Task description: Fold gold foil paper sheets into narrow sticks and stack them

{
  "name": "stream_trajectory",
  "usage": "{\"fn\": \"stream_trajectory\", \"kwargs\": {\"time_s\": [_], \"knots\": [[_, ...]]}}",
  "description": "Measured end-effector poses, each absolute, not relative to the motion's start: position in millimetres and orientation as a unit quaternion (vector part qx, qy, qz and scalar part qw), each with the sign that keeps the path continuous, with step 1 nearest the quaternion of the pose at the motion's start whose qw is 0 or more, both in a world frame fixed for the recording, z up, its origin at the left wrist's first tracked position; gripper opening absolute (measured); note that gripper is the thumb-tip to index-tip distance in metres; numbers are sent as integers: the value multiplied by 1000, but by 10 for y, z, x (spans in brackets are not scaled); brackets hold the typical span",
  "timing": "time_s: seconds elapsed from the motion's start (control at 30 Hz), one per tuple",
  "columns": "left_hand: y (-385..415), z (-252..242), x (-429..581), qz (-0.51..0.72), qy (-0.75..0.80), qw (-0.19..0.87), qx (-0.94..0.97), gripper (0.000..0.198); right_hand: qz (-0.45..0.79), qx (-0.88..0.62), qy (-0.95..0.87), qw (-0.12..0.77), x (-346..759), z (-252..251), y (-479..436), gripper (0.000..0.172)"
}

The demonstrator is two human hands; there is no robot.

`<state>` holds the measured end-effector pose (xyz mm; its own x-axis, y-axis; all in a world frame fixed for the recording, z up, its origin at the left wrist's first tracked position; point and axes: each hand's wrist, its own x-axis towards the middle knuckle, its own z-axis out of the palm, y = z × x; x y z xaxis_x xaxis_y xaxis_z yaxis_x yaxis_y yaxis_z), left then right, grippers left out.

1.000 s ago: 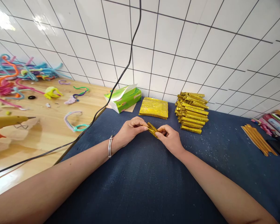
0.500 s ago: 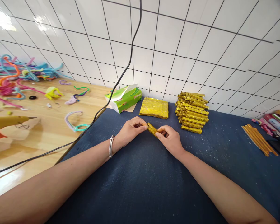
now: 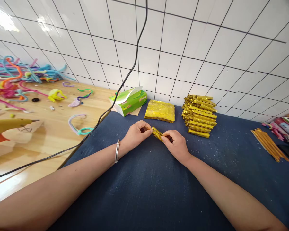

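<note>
Between my hands is a narrow folded strip of shiny gold paper [image 3: 157, 133], tilted down to the right. My left hand [image 3: 137, 134] pinches its upper left end between thumb and fingers. At the lower right end, my right hand [image 3: 177, 144] is closed on it the same way. Just behind lies a flat stack of gold paper sheets [image 3: 159, 111]. To the right of that stands a heaped pile of folded gold strips [image 3: 199, 116]. Parts of the held strip are covered by my fingertips.
A green tissue pack [image 3: 130, 101] sits by the tiled wall. A black cable [image 3: 125, 80] hangs down across the left side. On the wooden table are a yellow glue gun [image 3: 9, 126] and colourful pipe cleaners [image 3: 31, 72]. Brown-gold strips [image 3: 269, 144] lie at right on the dark blue mat [image 3: 149, 192].
Almost nothing differs. Both hands keep their pinch on the gold strip, and the whole view has shifted very slightly.
</note>
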<state>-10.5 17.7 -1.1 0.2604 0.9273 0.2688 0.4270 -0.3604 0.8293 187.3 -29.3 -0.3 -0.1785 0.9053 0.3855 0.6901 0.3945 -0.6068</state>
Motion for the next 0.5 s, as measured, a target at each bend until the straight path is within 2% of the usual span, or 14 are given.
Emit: {"fn": "stream_trajectory", "kwargs": {"time_s": [0.1,0.37,0.5], "knots": [[181,-25,-96,396,471,340,711,15,129,-526,-761,358,1867,-11,-289,4],[214,-70,-133,417,416,508,629,20,120,-526,-764,354,1883,-17,-290,4],[226,-79,-152,421,410,543,600,22,116,-525,-766,353,1888,-10,-300,4]]}}
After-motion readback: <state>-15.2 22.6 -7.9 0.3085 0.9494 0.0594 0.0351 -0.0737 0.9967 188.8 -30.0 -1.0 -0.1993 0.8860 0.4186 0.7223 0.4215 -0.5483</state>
